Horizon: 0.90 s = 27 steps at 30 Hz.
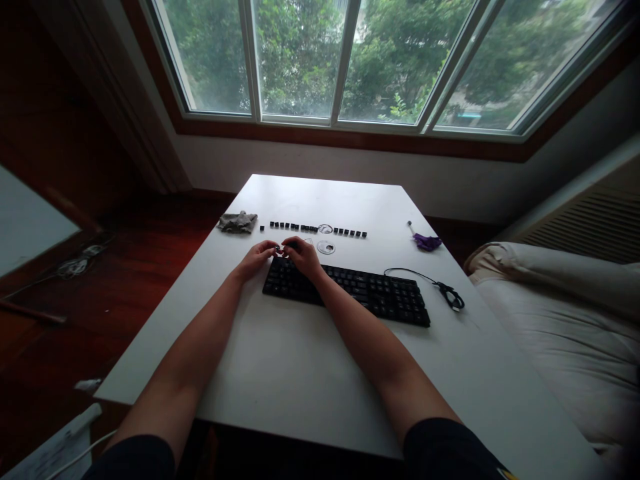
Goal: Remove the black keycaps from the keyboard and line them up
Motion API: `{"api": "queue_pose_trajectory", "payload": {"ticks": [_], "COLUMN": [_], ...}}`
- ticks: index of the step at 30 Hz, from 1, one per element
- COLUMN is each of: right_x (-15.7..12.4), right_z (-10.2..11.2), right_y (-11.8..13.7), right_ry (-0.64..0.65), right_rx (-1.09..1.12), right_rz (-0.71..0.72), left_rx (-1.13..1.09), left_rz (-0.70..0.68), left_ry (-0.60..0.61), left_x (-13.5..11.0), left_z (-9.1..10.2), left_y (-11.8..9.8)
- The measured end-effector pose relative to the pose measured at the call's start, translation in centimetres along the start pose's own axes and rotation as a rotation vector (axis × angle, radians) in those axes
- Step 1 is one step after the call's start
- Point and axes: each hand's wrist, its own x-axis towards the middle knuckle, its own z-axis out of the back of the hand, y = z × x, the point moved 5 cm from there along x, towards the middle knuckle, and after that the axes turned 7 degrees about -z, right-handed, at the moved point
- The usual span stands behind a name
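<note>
A black keyboard lies slanted across the white table, with its far left end under my hands. Just above that end, my left hand pinches a small dark piece that looks like a keycap. Close against it is my right hand, its fingers bent and pressed together around something small that I cannot make out. A row of loose black keycaps runs across the table beyond the hands, and one keycap sits apart at its left end. Two small clear round dishes are near my right hand.
On the white table, a crumpled grey cloth is at the left edge. To the right lie a purple cloth, a small white-handled brush-like tool and the keyboard's coiled cable. A padded seat stands at the right.
</note>
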Motion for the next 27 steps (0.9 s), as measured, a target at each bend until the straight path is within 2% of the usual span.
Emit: {"api": "queue_pose_trajectory", "payload": {"ticks": [5, 10, 16, 27], "right_x": [0.2, 0.6, 0.7, 0.7], "right_z": [-0.1, 0.6, 0.7, 0.7], "right_y": [-0.3, -0.6, -0.8, -1.0], "right_ry": [0.006, -0.053, -0.074, -0.081], "right_rx": [0.133, 0.304, 0.31, 0.288], "right_rz": [-0.036, -0.086, -0.11, -0.151], "left_rx": [-0.058, -0.268, -0.335, -0.272], "left_rz": [0.027, 0.064, 0.116, 0.105], "left_ry": [-0.016, -0.079, -0.161, -0.152], "left_x": [-0.1, -0.2, -0.1, 0.0], "left_z": [0.0, 0.7, 1.4, 1.2], "left_y": [0.3, 1.1, 2.1, 1.7]}}
